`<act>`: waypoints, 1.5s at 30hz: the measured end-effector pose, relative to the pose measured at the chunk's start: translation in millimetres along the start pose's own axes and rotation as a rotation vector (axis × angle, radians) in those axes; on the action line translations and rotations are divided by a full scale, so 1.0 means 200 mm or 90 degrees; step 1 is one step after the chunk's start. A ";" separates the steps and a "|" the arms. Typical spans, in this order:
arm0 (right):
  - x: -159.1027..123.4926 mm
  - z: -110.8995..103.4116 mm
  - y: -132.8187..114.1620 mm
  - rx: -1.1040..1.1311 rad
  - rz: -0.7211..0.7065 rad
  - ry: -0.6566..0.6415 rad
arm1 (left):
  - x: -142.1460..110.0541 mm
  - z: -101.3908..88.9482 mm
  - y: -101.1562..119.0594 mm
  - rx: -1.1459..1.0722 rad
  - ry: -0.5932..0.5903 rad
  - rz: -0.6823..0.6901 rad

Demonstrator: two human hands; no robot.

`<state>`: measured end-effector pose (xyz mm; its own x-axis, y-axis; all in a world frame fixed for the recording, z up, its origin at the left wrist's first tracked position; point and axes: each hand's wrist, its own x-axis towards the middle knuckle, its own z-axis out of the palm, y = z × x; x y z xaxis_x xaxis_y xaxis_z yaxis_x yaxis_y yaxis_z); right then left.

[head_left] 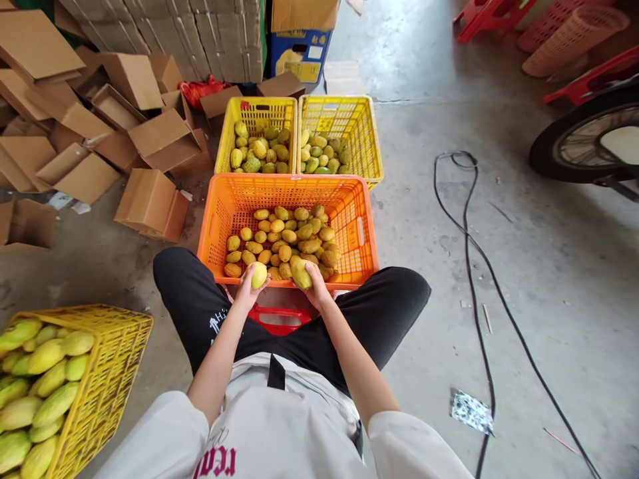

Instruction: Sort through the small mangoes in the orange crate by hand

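My left hand [248, 287] is closed around a pale yellow papaya [259, 275], whose rounded end faces up. In my right hand [315, 287] is a longer, yellow-green papaya [301, 273] with brownish patches. Both hands are above the near rim of an orange plastic crate [363, 229], just in front of my knees. Many small yellow, orange and green papayas [289, 236] lie in a heap inside that crate. The two held papayas are apart from each other, and my fingers partly hide them.
Two yellow crates [377, 143] with more fruit stand behind the orange one. At lower left is another yellow crate [107, 372] of larger fruit. Cardboard boxes [150, 199] are scattered at left. A black cable [479, 319] and a motorcycle wheel [574, 143] are on the right.
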<state>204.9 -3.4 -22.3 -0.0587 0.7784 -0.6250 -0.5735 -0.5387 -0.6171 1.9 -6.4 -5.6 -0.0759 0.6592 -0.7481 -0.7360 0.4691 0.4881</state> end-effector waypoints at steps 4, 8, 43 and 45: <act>0.00 0.00 0.00 0.007 -0.005 0.030 | -0.01 -0.01 -0.01 0.025 -0.019 0.013; 0.00 0.00 -0.01 0.012 0.005 0.014 | -0.01 -0.01 -0.01 0.010 -0.021 0.021; -0.01 -0.01 -0.01 -0.009 0.001 -0.001 | -0.01 -0.01 -0.04 0.067 -0.021 0.011; -0.01 0.00 -0.01 -0.011 0.000 -0.005 | -0.01 -0.01 -0.04 0.063 -0.024 0.011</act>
<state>206.8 -4.9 -19.5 -0.0651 0.7809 -0.6212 -0.5590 -0.5443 -0.6256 5.6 -12.4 -8.7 -0.0618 0.6889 -0.7222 -0.6646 0.5115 0.5447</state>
